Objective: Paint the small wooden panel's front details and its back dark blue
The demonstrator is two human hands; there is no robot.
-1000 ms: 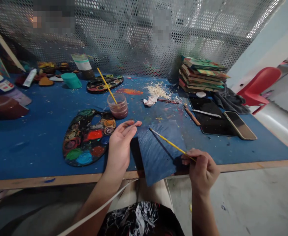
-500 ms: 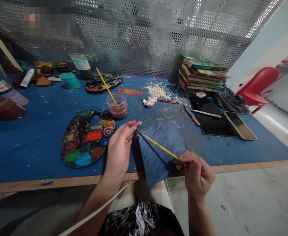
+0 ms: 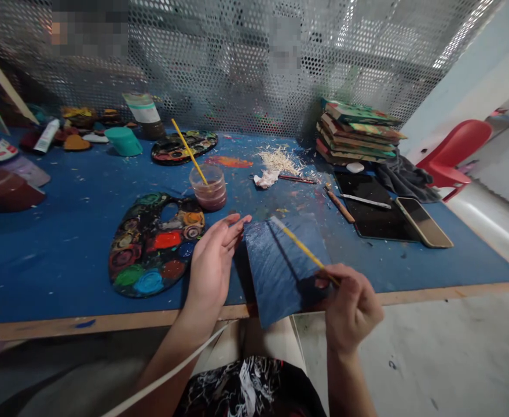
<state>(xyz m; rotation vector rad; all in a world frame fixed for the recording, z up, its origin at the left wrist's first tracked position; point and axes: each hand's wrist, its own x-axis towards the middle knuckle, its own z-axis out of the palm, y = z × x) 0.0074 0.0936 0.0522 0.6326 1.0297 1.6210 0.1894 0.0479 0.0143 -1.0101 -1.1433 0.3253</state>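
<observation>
My right hand (image 3: 353,307) grips a thin yellow-handled paintbrush (image 3: 301,248), whose bristle end lies over the upper part of a blue-painted panel (image 3: 280,278). Streaky strokes cover the panel, and its near corner juts past the table edge. Along the panel's left side is my left hand (image 3: 214,260), open, with fingers stretched out and nothing visible in them; whether it touches the panel I cannot tell. Left of that hand lies a paint palette (image 3: 150,237) with red, green, blue and orange wells. Behind it stands a clear cup (image 3: 211,197) of murky reddish water holding another yellow brush (image 3: 189,152).
A second palette (image 3: 185,147), a teal cup (image 3: 124,142) and paint bottles are at the back left. Wood shavings (image 3: 279,159) and a crumpled tissue (image 3: 266,179) lie mid-table. Rightward are stacked painted boards (image 3: 358,133), a tablet (image 3: 369,211) and a phone (image 3: 424,222).
The brush tip has swept rightward and slightly up, from the panel's left corner to its upper middle. My right hand has shifted slightly; my left hand has hardly moved.
</observation>
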